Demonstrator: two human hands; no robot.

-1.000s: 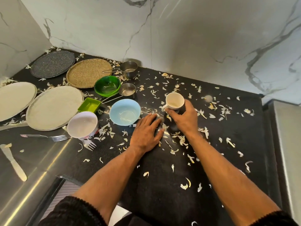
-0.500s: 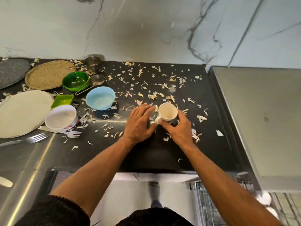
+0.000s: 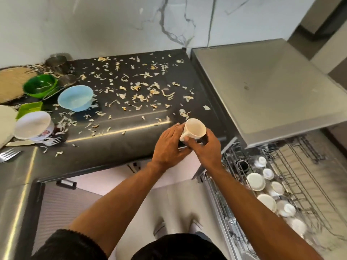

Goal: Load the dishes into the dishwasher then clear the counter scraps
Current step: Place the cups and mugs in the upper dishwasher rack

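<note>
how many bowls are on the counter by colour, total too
green bowl: 1
light blue bowl: 1
white bowl: 1
total: 3

Your way down to the right is partly taken: the pulled-out wire dishwasher rack (image 3: 293,184) already carries white cups and small white dishes (image 3: 266,199) along its near left side, while its farther wire rows lie bare. The flat grey steel dishwasher top (image 3: 262,87) overhangs the rack's back edge. On the black stone counter (image 3: 116,139) pale vegetable scraps (image 3: 142,91) litter the middle, and a light blue plastic bowl (image 3: 75,98), a green round bowl (image 3: 40,85) and a white printed bowl (image 3: 32,125) crowd the left end.
</note>
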